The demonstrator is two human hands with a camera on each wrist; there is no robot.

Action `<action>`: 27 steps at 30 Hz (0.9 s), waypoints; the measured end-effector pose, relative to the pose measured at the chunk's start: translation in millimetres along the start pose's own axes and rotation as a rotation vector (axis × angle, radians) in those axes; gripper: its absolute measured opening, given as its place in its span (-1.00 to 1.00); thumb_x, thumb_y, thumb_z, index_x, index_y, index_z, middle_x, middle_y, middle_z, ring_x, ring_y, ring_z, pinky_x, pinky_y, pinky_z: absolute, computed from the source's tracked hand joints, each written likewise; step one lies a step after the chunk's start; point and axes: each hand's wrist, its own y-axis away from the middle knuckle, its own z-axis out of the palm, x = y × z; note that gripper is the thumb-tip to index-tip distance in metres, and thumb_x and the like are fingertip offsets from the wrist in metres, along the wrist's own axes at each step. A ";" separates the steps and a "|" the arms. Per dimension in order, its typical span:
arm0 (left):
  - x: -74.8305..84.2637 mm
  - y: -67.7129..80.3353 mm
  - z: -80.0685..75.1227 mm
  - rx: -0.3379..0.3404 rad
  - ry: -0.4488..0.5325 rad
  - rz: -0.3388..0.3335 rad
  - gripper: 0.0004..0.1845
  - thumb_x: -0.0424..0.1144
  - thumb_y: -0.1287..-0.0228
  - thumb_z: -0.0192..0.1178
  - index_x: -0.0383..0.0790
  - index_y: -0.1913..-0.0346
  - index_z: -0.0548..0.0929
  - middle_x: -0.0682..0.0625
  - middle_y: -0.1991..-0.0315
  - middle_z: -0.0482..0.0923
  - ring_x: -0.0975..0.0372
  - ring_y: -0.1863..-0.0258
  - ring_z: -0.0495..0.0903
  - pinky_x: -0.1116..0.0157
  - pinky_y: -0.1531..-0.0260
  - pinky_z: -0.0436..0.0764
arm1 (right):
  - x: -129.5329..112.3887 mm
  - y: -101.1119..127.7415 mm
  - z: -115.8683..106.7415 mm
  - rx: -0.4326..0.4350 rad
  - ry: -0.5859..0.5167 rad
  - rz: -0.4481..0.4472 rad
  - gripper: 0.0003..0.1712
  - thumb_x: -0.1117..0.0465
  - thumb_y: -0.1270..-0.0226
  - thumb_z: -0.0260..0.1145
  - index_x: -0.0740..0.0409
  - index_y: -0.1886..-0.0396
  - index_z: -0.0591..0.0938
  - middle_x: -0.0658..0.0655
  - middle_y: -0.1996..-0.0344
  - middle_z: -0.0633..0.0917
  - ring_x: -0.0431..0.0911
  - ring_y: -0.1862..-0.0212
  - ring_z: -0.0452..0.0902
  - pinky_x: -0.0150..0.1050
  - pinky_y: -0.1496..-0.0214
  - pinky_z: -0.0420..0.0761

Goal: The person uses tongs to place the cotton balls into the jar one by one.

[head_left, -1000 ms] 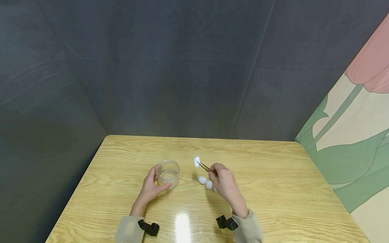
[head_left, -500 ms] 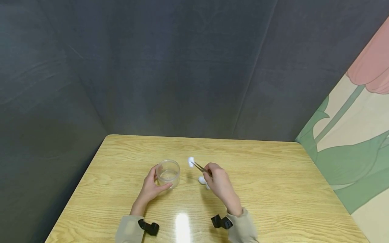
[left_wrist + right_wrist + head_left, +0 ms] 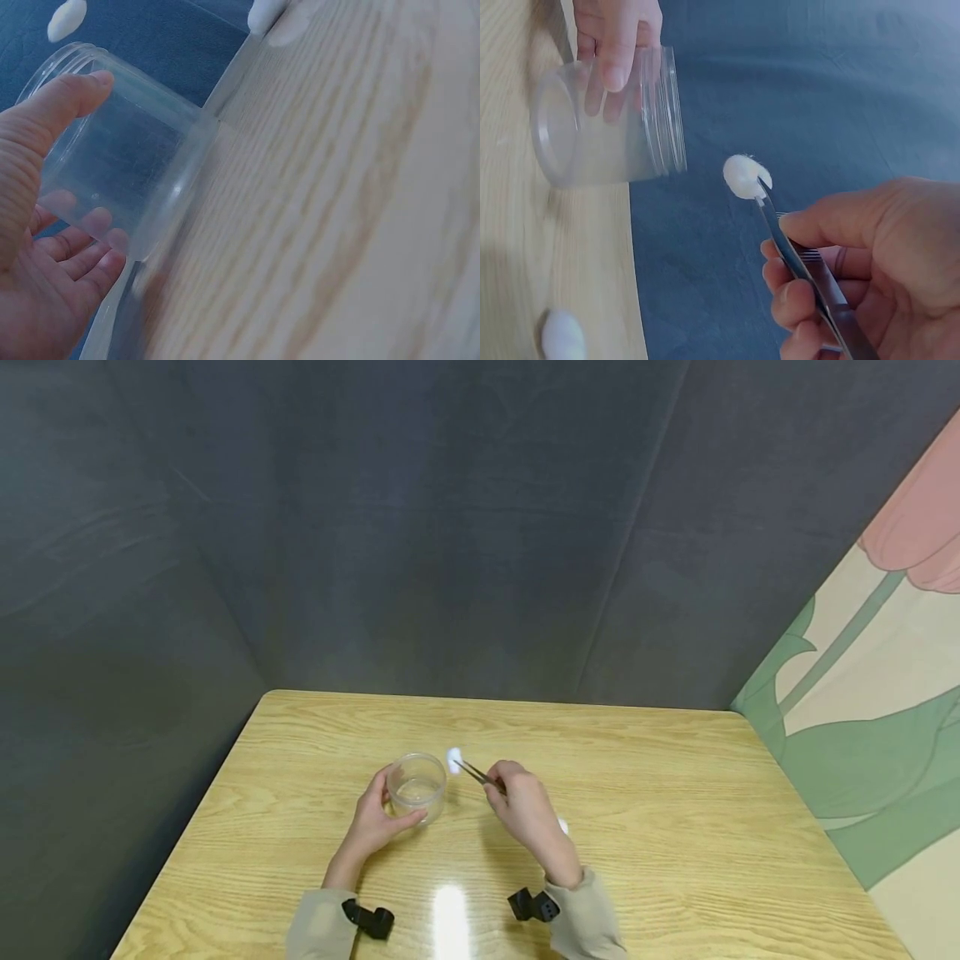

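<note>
One cotton ball [image 3: 453, 760] rides in the tweezers [image 3: 477, 774] pinched by your right hand [image 3: 525, 810]; loosen that grip and it drops short of the jar [image 3: 416, 787] your left hand [image 3: 371, 822] clasps.

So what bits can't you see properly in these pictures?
- Head view: the right hand covers most of the cotton balls on the table; only one white edge shows.
- Left wrist view: the tweezers are out of frame.
- Right wrist view: the tweezers' back end runs off the bottom edge.
</note>
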 end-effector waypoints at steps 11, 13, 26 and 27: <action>-3.6 -0.7 1.3 0.000 -0.012 -0.026 -0.12 -0.44 0.11 0.46 -0.52 -0.29 0.22 -0.42 -0.20 0.33 -0.22 -0.17 0.33 -0.13 -0.11 0.34 | -6.8 -8.3 16.2 -0.010 -0.043 -0.049 -0.93 0.40 -0.19 0.30 0.25 0.42 0.56 0.06 0.51 0.56 -0.19 0.52 0.44 -0.39 0.53 0.44; -14.8 -2.9 2.9 0.005 -0.018 -0.023 -0.11 -0.41 0.12 0.47 -0.47 -0.30 0.22 -0.39 -0.21 0.33 -0.19 -0.18 0.33 -0.12 -0.11 0.35 | -7.9 -9.5 19.5 -0.019 -0.043 -0.046 -0.93 0.40 -0.19 0.31 0.25 0.43 0.56 0.06 0.51 0.56 -0.19 0.52 0.43 -0.40 0.53 0.44; -36.0 -6.3 3.9 0.015 -0.019 0.023 -0.08 -0.26 0.15 0.52 -0.35 -0.30 0.26 -0.27 -0.20 0.38 -0.09 -0.15 0.39 -0.09 -0.08 0.39 | -8.7 -11.1 35.2 -0.054 -0.015 -0.040 -0.91 0.34 -0.17 0.34 0.28 0.39 0.58 0.12 0.44 0.60 -0.14 0.45 0.52 -0.39 0.48 0.50; -36.0 -6.4 3.8 0.015 -0.018 0.020 -0.09 -0.27 0.15 0.52 -0.34 -0.30 0.26 -0.27 -0.20 0.38 -0.09 -0.15 0.39 -0.09 -0.08 0.39 | -8.7 -10.9 35.5 -0.054 -0.015 -0.041 -0.90 0.35 -0.17 0.34 0.29 0.39 0.58 0.13 0.43 0.61 -0.13 0.43 0.53 -0.38 0.48 0.51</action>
